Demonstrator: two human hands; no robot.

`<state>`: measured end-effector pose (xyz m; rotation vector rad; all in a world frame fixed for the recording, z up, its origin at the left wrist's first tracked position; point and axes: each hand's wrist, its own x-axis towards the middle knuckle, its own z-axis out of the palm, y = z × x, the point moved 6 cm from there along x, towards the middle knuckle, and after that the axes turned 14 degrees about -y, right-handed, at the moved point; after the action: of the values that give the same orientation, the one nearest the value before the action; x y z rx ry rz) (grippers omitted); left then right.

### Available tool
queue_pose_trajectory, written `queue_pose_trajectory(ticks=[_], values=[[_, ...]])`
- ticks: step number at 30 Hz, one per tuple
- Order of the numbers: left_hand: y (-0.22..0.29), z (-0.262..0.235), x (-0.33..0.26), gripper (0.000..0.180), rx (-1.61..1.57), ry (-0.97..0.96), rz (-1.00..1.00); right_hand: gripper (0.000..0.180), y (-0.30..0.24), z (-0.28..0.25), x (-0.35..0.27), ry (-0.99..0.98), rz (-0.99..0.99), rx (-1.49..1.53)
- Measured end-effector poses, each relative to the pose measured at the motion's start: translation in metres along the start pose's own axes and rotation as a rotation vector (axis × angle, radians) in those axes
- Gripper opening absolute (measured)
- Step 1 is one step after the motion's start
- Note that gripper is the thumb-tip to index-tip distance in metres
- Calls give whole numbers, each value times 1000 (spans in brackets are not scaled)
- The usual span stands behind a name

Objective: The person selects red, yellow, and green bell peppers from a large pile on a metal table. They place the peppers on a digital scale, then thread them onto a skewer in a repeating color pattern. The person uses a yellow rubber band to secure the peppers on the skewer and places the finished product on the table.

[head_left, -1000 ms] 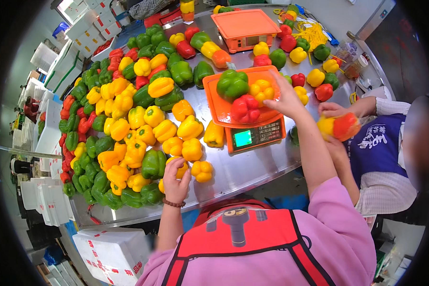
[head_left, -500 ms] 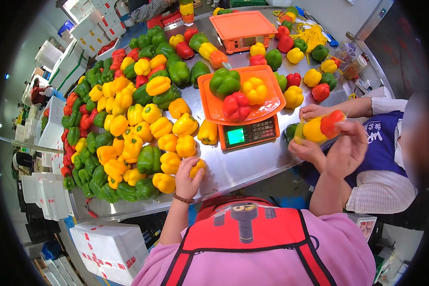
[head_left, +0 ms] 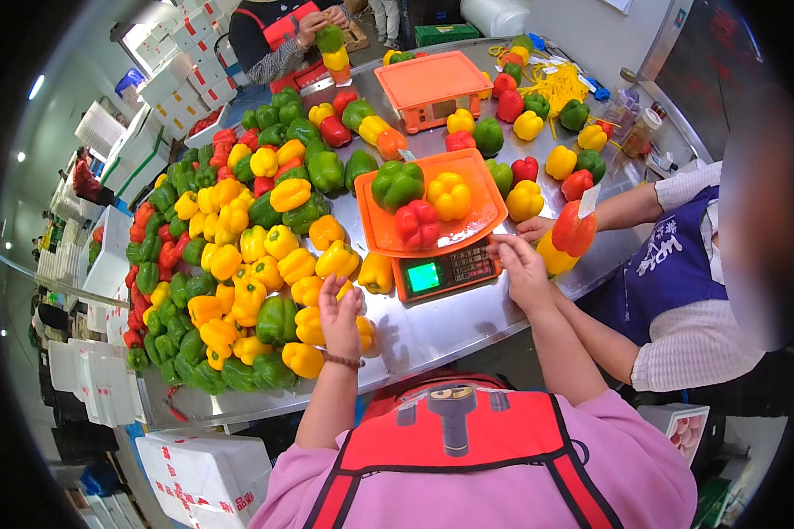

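My left hand (head_left: 340, 319) is raised over the near right end of the pepper pile, fingers spread and holding nothing. Just beside it lie yellow bell peppers (head_left: 303, 360). My right hand (head_left: 525, 271) reaches to the right edge of an orange weighing scale (head_left: 450, 271), its fingers stretched out by the keypad; whether they touch it I cannot tell. On the scale's orange tray (head_left: 379, 227) sit a green pepper (head_left: 398, 185), a red pepper (head_left: 416, 224) and a yellow pepper (head_left: 449, 196). Right of my hand stands a red-and-yellow pepper bundle (head_left: 573, 231) with a white tag.
A co-worker in a blue apron (head_left: 670, 264) stands at the right, one hand (head_left: 534, 229) behind the bundle. Mixed peppers cover the steel table's (head_left: 432, 339) left side. Behind are a second orange scale (head_left: 432, 84), yellow ties (head_left: 556, 84) and another person (head_left: 273, 44).
My right hand has moved left from beside the bundle to the scale's edge. My left hand has lifted off a yellow pepper. The bundle, held sideways before, now stands more upright.
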<state>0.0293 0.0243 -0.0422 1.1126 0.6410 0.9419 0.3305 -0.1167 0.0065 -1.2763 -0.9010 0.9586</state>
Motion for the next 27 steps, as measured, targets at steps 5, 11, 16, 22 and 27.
queue_pose_trajectory(ticks=[5, 11, 16, 22, 27], values=[[3, 37, 66, 61, -47, 22, 2, 38, 33, -3, 60, 100, -114, -170], [-10, 74, 148, 67, 40, -88, 110, 64, 53, 0, 112, 233, -87, -166], [-26, 93, 178, 65, 131, -150, 161, 68, 55, 24, 125, 341, -103, -263], [-24, 105, 172, 49, -87, -41, 119, 64, 49, 43, 121, 478, -113, -231], [-36, 100, 161, 39, -109, 45, 150, 62, 50, 42, 110, 493, -115, -161]])
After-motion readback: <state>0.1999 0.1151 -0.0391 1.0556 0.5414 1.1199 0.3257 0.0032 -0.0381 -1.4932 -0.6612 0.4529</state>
